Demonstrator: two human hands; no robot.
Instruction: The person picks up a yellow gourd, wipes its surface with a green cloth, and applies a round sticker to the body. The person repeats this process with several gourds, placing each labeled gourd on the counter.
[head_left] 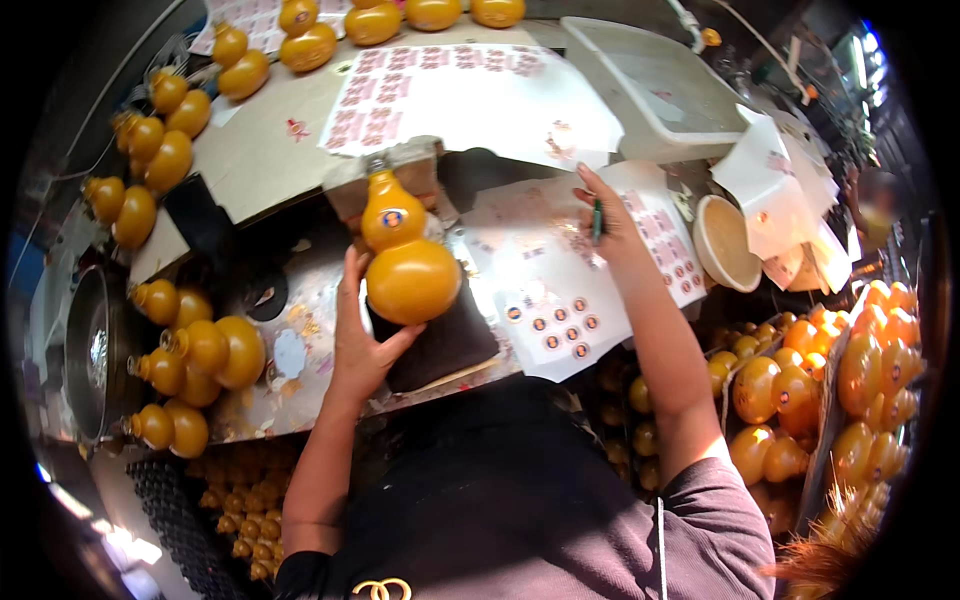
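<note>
My left hand cups the lower left side of a shiny amber gourd-shaped bottle, its thumb beneath the base. The bottle lies with its capped neck pointing away from me, against a worn block and over a dark pad. A small round blue sticker shows on its upper bulb. My right hand is over the sticker sheets, closed round a slim dark green tool whose kind I cannot make out; the index finger points up. Below it lies a sheet with round stickers.
More gourd bottles stand along the left and back edges, with crates of them at lower right. Behind are a large red-printed sheet and a pale plastic tub. A cream bowl and crumpled paper sit right.
</note>
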